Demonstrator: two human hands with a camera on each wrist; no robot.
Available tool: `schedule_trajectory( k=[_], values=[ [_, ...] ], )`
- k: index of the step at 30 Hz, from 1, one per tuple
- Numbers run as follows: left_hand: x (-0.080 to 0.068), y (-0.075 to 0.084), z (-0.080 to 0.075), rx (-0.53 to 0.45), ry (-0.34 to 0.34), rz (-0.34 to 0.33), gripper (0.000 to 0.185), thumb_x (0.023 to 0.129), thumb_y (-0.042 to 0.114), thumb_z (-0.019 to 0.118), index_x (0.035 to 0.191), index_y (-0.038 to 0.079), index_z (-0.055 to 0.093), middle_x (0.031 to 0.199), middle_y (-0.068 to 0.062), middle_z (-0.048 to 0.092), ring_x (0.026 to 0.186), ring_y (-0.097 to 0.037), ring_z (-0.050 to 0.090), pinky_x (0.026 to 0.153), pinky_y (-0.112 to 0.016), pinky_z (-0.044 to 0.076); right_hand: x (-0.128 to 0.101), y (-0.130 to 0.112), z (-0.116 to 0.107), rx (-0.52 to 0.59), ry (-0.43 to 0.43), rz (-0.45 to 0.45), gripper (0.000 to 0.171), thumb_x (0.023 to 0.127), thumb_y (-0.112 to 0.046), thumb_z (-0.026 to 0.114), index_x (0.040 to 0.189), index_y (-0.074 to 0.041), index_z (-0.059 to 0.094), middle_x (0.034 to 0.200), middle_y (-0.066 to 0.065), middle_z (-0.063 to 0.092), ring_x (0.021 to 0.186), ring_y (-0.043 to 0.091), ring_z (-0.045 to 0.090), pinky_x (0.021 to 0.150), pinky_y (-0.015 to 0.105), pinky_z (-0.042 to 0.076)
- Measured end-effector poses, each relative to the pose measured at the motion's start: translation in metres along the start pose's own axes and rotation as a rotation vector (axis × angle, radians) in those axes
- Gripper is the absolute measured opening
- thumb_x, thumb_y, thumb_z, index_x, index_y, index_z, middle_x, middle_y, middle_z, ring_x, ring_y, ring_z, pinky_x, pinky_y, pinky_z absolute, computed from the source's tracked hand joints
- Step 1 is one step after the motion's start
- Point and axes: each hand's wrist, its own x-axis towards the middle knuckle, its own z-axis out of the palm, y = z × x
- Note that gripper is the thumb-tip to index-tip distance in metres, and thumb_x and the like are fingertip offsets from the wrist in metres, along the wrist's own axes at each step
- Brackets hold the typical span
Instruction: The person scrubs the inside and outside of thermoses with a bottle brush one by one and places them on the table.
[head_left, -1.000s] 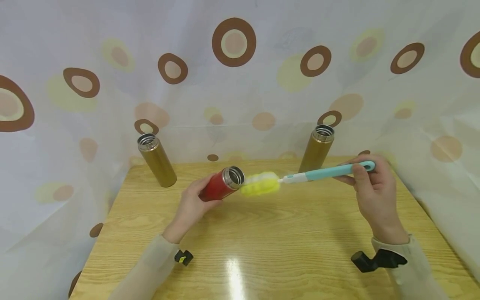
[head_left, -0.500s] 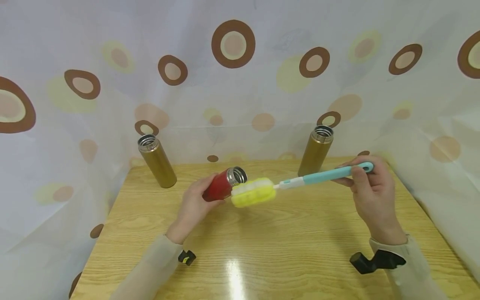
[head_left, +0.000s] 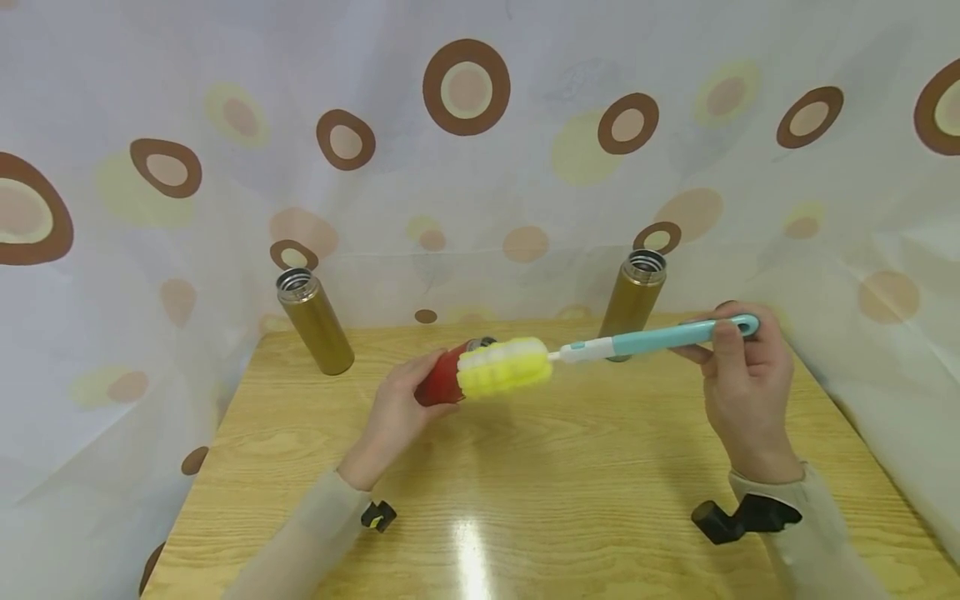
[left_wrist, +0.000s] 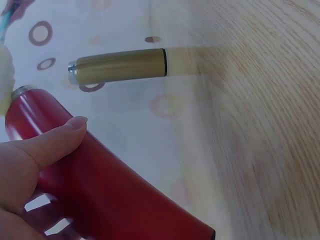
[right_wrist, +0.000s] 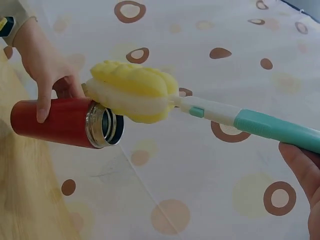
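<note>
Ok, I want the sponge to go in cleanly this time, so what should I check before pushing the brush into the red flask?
1. Left hand grips the red flask firmly: ok, fingers wrap its body.
2. Flask mouth open, no lid: ok, the right wrist view shows the bare steel rim.
3. Right hand holds the brush handle: ok, near its far end.
4. Yellow sponge head lined up with the mouth: not ok, it sits beside and above the rim, outside.
5. Sponge fits the opening: cannot tell.
6. Gold flasks clear of the brush: ok, both stand further back.
</note>
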Motion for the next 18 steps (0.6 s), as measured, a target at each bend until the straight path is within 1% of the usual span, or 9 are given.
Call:
schedule_trajectory(
  k=[4, 7, 13, 18],
  values=[
    [-0.0011, 0.0028, 0.0005, 0.015, -0.031, 0.028, 0.077, 0.077, 0.014, 0.094, 0.146, 0.013, 0.06, 0.137, -0.011, 0.067, 0.126, -0.035, 0.059, 0.107, -0.055, 0.048, 0.0028, 0.003, 0.002, 0.018, 0.035, -0.025, 0.011, 0.106, 0.011, 0.044, 0.108, 0.02, 0.05, 0.095, 0.02, 0.064, 0.09, 0.027, 0.071, 0.087, 0.04, 0.061],
    [-0.0023, 0.0047, 0.0012, 0.001, -0.046, 0.039, 0.078, 0.077, 0.014, 0.093, 0.147, 0.012, 0.059, 0.137, -0.012, 0.067, 0.126, -0.035, 0.059, 0.106, -0.056, 0.048, 0.0053, 0.0055, 0.0022, 0.01, 0.053, -0.042, 0.01, 0.105, 0.01, 0.045, 0.106, 0.019, 0.049, 0.094, 0.02, 0.062, 0.09, 0.027, 0.071, 0.086, 0.04, 0.062],
    [-0.0036, 0.0068, 0.0012, -0.026, -0.021, 0.027, 0.081, 0.075, 0.015, 0.094, 0.148, 0.013, 0.059, 0.141, -0.012, 0.065, 0.128, -0.036, 0.059, 0.107, -0.057, 0.048, 0.0067, 0.0074, -0.0021, -0.09, 0.092, -0.06, 0.01, 0.106, 0.009, 0.045, 0.109, 0.018, 0.049, 0.094, 0.02, 0.062, 0.089, 0.027, 0.071, 0.084, 0.038, 0.062],
    [-0.0035, 0.0082, -0.0005, -0.028, 0.01, 0.045, 0.08, 0.075, 0.015, 0.095, 0.147, 0.013, 0.06, 0.14, -0.014, 0.066, 0.126, -0.037, 0.06, 0.105, -0.058, 0.049, 0.0052, 0.0074, -0.0063, -0.118, 0.12, -0.048, 0.009, 0.106, 0.009, 0.045, 0.11, 0.016, 0.049, 0.096, 0.02, 0.061, 0.09, 0.027, 0.071, 0.085, 0.038, 0.061]
  ],
)
